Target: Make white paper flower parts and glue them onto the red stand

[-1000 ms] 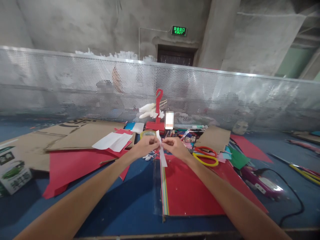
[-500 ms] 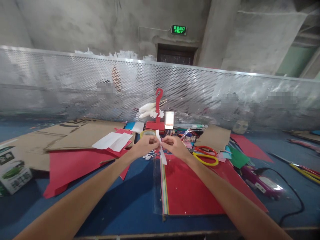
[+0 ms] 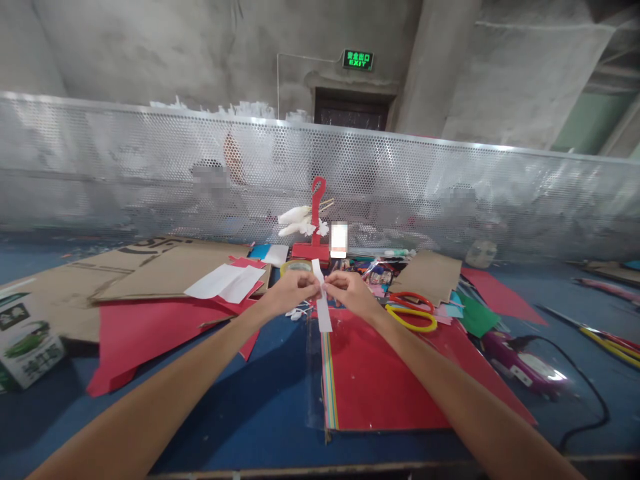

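A narrow white paper strip stands nearly upright between my hands, its lower end over the left edge of a stack of red paper. My left hand pinches the strip's left edge at mid-length. From the other side, my right hand pinches it with thumb and fingertips. Behind them rises a red hook-topped stand with white flower-like pieces attached. A roll of yellow tape sits just beyond my left hand. Small white pieces lie under that hand.
Scissors with red and yellow handles lie right of my hand. At left are cardboard, white sheets and red paper. A purple corded device and more scissors lie at right. A perforated metal panel stands behind.
The strip's lower part has turned to face me more flatly and looks wider. Both hands stay almost in the same place.
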Demonstrator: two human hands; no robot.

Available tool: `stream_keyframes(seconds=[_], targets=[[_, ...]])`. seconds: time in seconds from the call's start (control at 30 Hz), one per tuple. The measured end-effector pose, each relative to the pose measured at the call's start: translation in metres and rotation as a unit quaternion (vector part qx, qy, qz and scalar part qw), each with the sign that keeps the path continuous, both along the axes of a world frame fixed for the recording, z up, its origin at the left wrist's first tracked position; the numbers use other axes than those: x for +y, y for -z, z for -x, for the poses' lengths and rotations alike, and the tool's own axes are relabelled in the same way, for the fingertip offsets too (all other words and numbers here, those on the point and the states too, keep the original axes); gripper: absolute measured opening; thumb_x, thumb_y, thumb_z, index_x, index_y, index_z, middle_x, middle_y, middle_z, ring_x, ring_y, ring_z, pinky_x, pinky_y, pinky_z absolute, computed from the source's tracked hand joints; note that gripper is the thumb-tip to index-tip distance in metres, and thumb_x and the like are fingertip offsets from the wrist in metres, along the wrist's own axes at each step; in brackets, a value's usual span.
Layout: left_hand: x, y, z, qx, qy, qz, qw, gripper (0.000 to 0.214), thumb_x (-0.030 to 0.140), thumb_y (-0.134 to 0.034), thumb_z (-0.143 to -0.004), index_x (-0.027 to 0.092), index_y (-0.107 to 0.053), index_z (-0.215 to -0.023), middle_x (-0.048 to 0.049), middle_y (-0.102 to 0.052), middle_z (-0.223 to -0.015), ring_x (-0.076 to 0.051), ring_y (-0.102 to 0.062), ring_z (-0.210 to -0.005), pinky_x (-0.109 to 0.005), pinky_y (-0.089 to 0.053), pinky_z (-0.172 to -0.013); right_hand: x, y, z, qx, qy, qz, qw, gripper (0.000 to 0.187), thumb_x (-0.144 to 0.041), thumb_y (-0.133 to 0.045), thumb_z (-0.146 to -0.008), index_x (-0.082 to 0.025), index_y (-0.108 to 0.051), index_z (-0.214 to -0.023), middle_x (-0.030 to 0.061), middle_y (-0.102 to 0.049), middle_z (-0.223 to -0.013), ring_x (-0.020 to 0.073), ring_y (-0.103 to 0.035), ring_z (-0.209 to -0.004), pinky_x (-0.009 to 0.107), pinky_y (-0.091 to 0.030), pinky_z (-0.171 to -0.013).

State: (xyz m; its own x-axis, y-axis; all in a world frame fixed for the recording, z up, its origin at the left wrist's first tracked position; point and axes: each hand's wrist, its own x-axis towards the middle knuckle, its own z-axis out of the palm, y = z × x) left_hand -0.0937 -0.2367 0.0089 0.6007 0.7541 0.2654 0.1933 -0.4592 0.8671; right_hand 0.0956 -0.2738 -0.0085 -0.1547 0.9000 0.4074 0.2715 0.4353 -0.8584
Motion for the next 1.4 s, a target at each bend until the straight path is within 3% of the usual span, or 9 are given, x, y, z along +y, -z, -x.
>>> stream_keyframes(seconds=[0.77, 1.2, 1.4], targets=[[0.008, 0.006, 0.002, -0.02, 0.019, 0.003, 1.0, 0.023, 0.037, -0.065, -0.083, 0.015, -0.066, -0.084, -0.0046, -0.07, -0.078, -0.015, -0.065, -0.073, -0.027, -0.051, -0.07, 0.006, 0.006, -0.004, 0.052, -0.02, 0.02, 0.998, 0.024, -0.041, -0.07, -0.079, -0.017, -0.07, -0.082, 0.0012, -0.066, -0.065, 0.0125, -0.056, -0.056, 0.022, -0.043, -0.049], [-0.001, 0.005, -0.001, 0.025, -0.011, -0.102, 0.994, 0.019, 0.035, -0.058, -0.085, 0.017, -0.062, -0.082, -0.0022, -0.066, -0.077, -0.014, -0.06, -0.068, -0.026, -0.047, -0.064, 0.003, 0.002, 0.0, 0.017, 0.016, 0.0, 1.0, 0.022, -0.038, -0.071, -0.077, -0.017, -0.065, -0.079, 0.0018, -0.067, -0.069, 0.0135, -0.058, -0.057, 0.024, -0.044, -0.051], [-0.002, 0.004, -0.002, 0.03, -0.018, -0.103, 0.994, 0.016, 0.031, -0.058, -0.083, 0.016, -0.063, -0.08, -0.0021, -0.066, -0.074, -0.014, -0.06, -0.067, -0.025, -0.046, -0.063, 0.001, 0.0, 0.001, -0.005, 0.019, -0.008, 1.0, 0.021, -0.038, -0.068, -0.079, -0.018, -0.065, -0.08, 0.0021, -0.068, -0.073, 0.0148, -0.061, -0.062, 0.025, -0.046, -0.055]])
